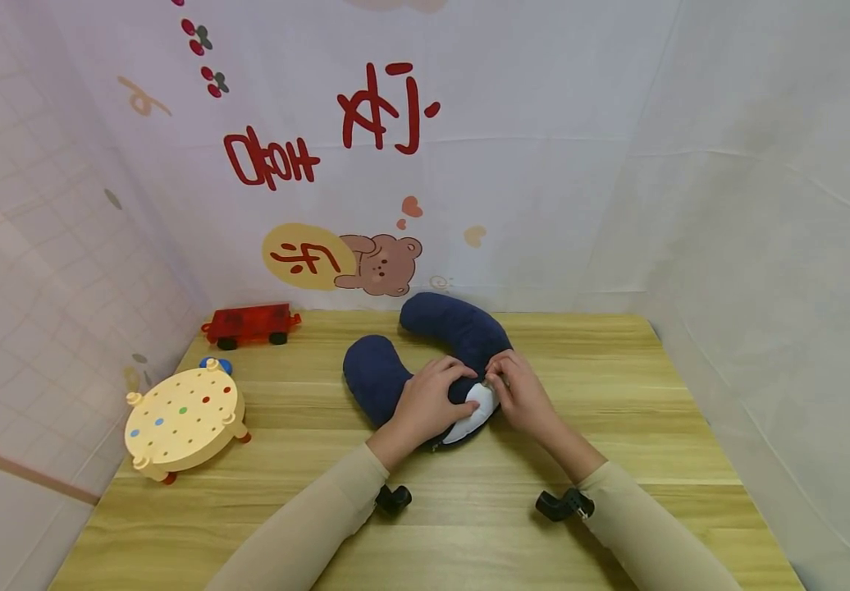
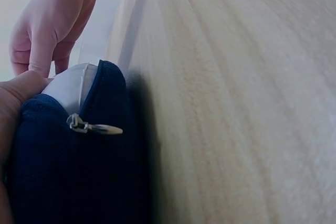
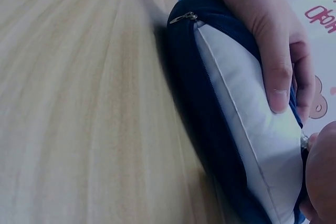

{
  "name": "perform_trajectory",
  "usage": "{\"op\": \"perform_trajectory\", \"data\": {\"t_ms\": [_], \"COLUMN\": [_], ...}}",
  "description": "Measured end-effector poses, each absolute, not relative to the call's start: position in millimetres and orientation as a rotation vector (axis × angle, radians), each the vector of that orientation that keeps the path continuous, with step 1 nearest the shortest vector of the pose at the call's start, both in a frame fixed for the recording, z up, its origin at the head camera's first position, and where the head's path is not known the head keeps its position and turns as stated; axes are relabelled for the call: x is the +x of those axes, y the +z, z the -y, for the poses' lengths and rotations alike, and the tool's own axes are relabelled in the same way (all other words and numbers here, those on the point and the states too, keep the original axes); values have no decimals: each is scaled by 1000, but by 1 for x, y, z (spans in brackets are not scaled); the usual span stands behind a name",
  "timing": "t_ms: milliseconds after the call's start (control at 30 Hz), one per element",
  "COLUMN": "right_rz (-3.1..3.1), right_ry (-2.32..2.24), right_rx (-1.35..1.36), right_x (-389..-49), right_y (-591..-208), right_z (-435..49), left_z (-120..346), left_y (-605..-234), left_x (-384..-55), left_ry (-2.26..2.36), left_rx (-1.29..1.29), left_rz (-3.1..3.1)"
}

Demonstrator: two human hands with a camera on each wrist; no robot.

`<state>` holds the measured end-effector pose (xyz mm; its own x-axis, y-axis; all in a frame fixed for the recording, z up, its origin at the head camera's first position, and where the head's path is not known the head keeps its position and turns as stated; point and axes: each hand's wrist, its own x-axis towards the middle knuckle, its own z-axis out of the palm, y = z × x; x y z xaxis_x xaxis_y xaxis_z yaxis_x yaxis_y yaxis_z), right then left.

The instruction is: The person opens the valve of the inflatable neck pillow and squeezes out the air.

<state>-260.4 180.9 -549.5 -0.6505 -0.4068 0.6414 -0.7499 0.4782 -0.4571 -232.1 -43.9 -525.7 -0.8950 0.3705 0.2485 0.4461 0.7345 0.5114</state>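
Observation:
A navy U-shaped neck pillow [image 1: 454,320] lies on the table, its zipper parted along the outer edge. White inner lining [image 3: 241,98] bulges through the gap. My left hand [image 1: 432,400] grips the pillow beside the opening, thumb over the white lining and fingers across the navy cover. At the opening's far end, my right hand [image 1: 521,392] pinches a small zipper pull, mostly covered by the fingertips. A second metal zipper pull [image 2: 94,126] hangs loose at the near end, also visible in the right wrist view.
On the left of the wooden table [image 1: 469,533] lies a cream, dotted toy stool [image 1: 185,414], legs up. A blue piece [image 1: 222,366] sits behind it. Farther back stands a red toy wagon [image 1: 251,325]. White printed cloth [image 1: 543,164] hangs behind the table.

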Motion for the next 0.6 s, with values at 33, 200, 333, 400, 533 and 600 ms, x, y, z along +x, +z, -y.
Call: {"op": "perform_trajectory", "data": {"t_ms": [33, 200, 333, 400, 533, 600], "right_rz": [2287, 2349, 2402, 2412, 2369, 2342], "right_ry": [1039, 1151, 1199, 1150, 973, 901], "right_rx": [957, 867, 856, 921, 1083, 1147], "right_x": [-260, -261, -265, -267, -269, -270], "right_y": [-549, -548, -544, -543, -542, -541], "right_z": [-181, -188, -193, -195, -197, -198], "left_z": [44, 44, 46, 47, 47, 48], "left_y": [-526, -527, -528, -528, -528, -529], "left_x": [-232, -232, -233, -233, -233, -233], "left_ry": [-876, -878, -886, -895, -918, -924], "left_rx": [-662, -668, -669, -668, -679, -678], "left_rz": [2803, 2799, 2791, 2789, 2785, 2785]}}
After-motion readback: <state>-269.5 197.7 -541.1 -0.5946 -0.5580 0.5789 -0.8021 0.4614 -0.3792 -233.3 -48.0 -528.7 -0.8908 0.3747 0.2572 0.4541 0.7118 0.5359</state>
